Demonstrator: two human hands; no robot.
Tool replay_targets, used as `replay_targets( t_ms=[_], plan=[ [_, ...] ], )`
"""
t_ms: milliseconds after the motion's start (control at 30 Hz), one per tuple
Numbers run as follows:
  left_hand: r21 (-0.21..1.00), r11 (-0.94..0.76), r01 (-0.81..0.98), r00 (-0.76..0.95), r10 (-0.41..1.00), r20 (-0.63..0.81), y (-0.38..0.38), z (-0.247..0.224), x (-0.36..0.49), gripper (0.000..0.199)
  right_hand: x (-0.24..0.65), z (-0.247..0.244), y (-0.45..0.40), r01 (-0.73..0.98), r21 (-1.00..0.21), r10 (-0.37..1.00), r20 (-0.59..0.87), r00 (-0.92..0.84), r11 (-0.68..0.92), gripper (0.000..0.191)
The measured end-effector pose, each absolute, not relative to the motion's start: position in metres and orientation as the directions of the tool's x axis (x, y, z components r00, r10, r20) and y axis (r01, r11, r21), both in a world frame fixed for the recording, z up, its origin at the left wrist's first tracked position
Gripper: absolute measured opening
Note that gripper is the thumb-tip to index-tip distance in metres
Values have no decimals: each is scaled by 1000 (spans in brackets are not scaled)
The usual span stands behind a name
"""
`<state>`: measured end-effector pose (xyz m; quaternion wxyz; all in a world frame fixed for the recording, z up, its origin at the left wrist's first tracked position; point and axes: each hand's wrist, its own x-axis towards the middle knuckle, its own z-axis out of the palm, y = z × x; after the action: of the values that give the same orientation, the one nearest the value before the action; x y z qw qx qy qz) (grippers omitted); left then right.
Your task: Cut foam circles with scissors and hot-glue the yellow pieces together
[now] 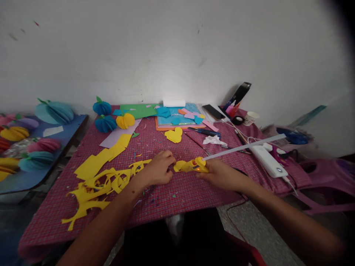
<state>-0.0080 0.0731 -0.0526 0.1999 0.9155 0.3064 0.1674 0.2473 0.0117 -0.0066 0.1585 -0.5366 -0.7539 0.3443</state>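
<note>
My right hand (222, 173) is wrapped round a yellow glue gun (194, 165), its nozzle pointing left. A long whitish glue stick (246, 147) juts from the gun's back toward the right, and a small orange light glows on its side. At the nozzle lies a yellow paper circle (179, 165). My left hand (160, 168) is closed at the circle's left edge, fingers curled; its fingertips are partly hidden, but they seem to pinch the paper. Just beyond, a small pile of yellow paper circles (174, 135) rests on the checked cloth (166, 201).
Yellow paper offcuts (91, 188) sprawl at the left. Paper pumpkins (103, 123) stand at the back left, more on a blue table (69, 138). A craft knife (204, 132), phone (213, 112), black bottle (238, 94) and white power strip (268, 161) lie at the right.
</note>
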Motion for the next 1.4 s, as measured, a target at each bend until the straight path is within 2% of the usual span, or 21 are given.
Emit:
replay_targets(
  t_ms=[367,633,833,933,1033,1133,1267,1400],
  plan=[
    [474,-731,492,752,630,192,74,-56,-8,25,260,1,10,718,-658,903,-132,-408,227,15],
    [494,-720,487,751,634,184,74,-54,-8,26,264,2,10,734,-653,915,-159,-370,184,18],
    [479,-731,486,755,627,191,74,-55,-8,28,267,17,10,776,-612,949,-129,-288,152,21],
    [479,-732,485,755,627,194,75,-56,-9,27,275,18,8,763,-638,973,-89,-214,109,15],
    [488,-728,481,752,629,197,75,-56,-9,26,281,5,1,668,-742,993,-104,-48,-45,18],
    [506,-721,473,744,635,209,76,-57,-10,23,282,-15,-6,464,-869,984,-164,62,-174,25],
    [535,-700,473,723,655,218,77,-57,-11,19,279,-36,-10,199,-960,981,-189,49,-195,19],
    [530,-678,510,679,695,236,80,-48,-14,17,282,-50,-10,-10,-983,982,-182,50,-182,15]
  ],
)
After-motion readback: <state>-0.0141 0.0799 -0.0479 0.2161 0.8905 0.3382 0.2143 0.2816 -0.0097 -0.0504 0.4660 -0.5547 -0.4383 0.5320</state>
